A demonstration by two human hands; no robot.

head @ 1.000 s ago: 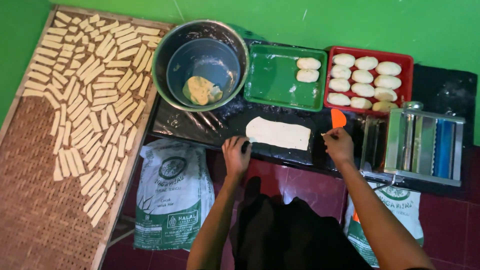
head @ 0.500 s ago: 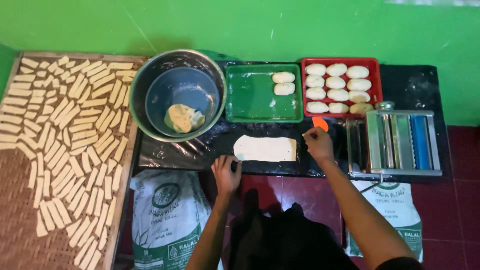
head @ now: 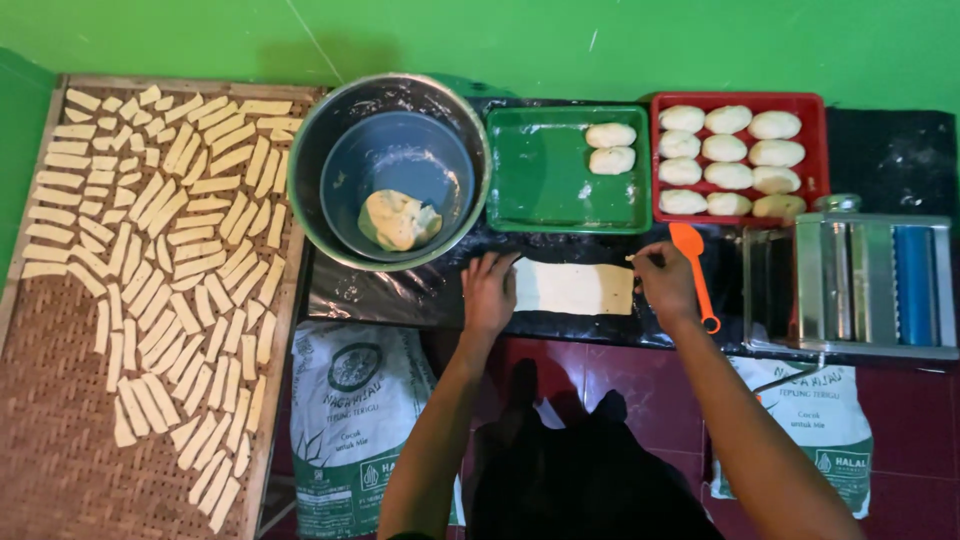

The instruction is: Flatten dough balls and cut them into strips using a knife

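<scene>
Since the earlier frame the left hand (head: 489,293) has moved from the table's near edge onto the left end of the flat dough sheet (head: 573,288), fingers spread. The right hand (head: 665,283) touches the sheet's right end, fingertips pinched together, beside an orange spatula (head: 693,262). Beyond lie a green tray (head: 545,175) and red tray (head: 738,101) of dough pieces

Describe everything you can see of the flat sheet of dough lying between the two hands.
The dough sheet is a pale cream, thin, roughly rectangular slab, smooth and matte, lying flat on the black plastic sheet in front of the green tray. Its long side runs left to right. The left hand rests on its left end, and the right hand meets its right end, fingers pinched near the upper corner. An orange scraper lies just beyond.
</scene>
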